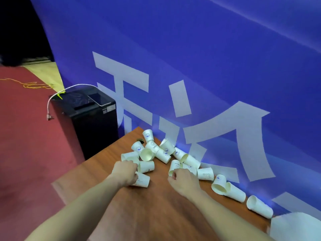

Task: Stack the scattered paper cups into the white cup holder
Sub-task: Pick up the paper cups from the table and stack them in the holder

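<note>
Both hands reach into a heap of paper cups [157, 154] lying on the wooden surface [156, 211].

Head view: the left hand [125, 172] curls around a tipped cup [142, 180]; the right hand [184, 180] grips another cup [174, 166] by its rim. Squeezing could crush the thin walls, and a nudge could roll cups off the edge. A pale shape [295, 226] at the lower right may be the holder; this cannot be told. A black cabinet [93, 122] stands left, a blue banner [208, 66] just behind.
</note>
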### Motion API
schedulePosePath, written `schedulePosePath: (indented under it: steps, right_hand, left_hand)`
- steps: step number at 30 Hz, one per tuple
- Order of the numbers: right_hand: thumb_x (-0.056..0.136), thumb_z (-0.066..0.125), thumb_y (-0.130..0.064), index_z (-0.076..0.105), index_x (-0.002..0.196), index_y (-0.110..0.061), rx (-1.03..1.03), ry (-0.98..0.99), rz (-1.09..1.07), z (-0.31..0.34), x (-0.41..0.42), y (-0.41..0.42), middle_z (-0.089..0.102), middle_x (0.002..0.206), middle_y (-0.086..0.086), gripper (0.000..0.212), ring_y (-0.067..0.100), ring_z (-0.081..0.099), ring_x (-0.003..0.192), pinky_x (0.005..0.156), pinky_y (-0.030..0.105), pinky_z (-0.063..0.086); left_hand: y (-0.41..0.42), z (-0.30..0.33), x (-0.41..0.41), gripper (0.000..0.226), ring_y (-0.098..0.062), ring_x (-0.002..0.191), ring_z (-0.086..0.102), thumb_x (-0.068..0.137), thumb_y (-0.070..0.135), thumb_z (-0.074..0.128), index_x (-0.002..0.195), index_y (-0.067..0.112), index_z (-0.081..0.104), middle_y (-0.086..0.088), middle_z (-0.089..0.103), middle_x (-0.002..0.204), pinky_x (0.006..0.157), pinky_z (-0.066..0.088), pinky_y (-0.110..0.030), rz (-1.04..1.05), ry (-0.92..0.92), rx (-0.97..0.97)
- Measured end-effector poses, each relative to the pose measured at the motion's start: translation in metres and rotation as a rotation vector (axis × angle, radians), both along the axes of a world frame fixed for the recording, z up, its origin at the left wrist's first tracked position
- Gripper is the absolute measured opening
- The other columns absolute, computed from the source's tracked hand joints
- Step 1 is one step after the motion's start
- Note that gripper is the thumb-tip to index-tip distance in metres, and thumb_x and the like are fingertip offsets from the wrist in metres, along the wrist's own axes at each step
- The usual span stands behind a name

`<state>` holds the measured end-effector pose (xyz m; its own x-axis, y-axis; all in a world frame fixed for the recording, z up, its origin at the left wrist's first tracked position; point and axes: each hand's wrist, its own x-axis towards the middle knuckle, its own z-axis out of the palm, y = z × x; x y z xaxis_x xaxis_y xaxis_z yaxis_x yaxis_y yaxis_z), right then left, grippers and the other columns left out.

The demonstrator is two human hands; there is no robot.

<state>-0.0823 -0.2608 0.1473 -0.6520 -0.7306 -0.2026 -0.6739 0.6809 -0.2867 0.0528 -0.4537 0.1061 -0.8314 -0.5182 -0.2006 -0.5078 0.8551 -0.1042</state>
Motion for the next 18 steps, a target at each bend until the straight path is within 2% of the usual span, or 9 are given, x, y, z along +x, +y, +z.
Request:
schedulePosePath:
  steps: [3,6,9,12,18]
  right_hand:
    - [0.087,0.044,-0.043,0.046,0.069,-0.023,0.023,-0.032,0.033,-0.008,0.018,-0.037,0.056,0.079,-0.002,0.027,0.023,0.057,0.08,0.07,0.034,0.044]
    - [0.088,0.044,-0.041,0.04,0.064,-0.023,0.057,-0.037,0.068,-0.021,0.027,-0.071,0.056,0.081,-0.001,0.03,0.023,0.054,0.079,0.066,0.033,0.041]
    - [0.086,0.045,-0.042,0.048,0.07,-0.023,0.104,-0.05,0.082,-0.035,0.032,-0.096,0.063,0.086,0.001,0.026,0.027,0.06,0.085,0.066,0.033,0.042]
    - [0.088,0.045,-0.042,0.057,0.081,-0.02,0.153,-0.079,0.088,-0.054,0.035,-0.12,0.065,0.094,0.002,0.026,0.025,0.058,0.085,0.07,0.033,0.044]
    - [0.092,0.044,-0.042,0.053,0.085,-0.019,0.258,-0.15,0.075,-0.1,0.035,-0.159,0.063,0.098,0.002,0.026,0.022,0.055,0.086,0.073,0.033,0.044]
  left_hand:
    - [-0.033,-0.007,0.018,0.025,-0.022,0.099,0.061,0.087,0.037,0.048,0.103,0.023,0.061,0.001,0.063,0.107,0.069,0.042,-0.033,0.054,-0.011,0.016]
    - [-0.06,-0.021,0.028,0.026,-0.022,0.1,0.061,0.084,0.035,0.05,0.105,0.026,0.062,0.004,0.064,0.108,0.076,0.05,-0.034,0.071,-0.006,0.078]
    - [-0.072,-0.034,0.03,0.027,-0.021,0.103,0.061,0.084,0.032,0.053,0.109,0.025,0.061,0.005,0.063,0.111,0.079,0.049,-0.035,0.036,-0.02,0.145]
    - [-0.079,-0.053,0.033,0.03,-0.023,0.104,0.062,0.087,0.038,0.054,0.113,0.024,0.06,0.003,0.063,0.112,0.08,0.048,-0.036,-0.007,-0.039,0.172]
    - [-0.093,-0.092,0.031,0.029,-0.029,0.099,0.063,0.089,0.033,0.048,0.113,0.023,0.061,-0.002,0.064,0.11,0.075,0.043,-0.036,-0.087,-0.061,0.167]
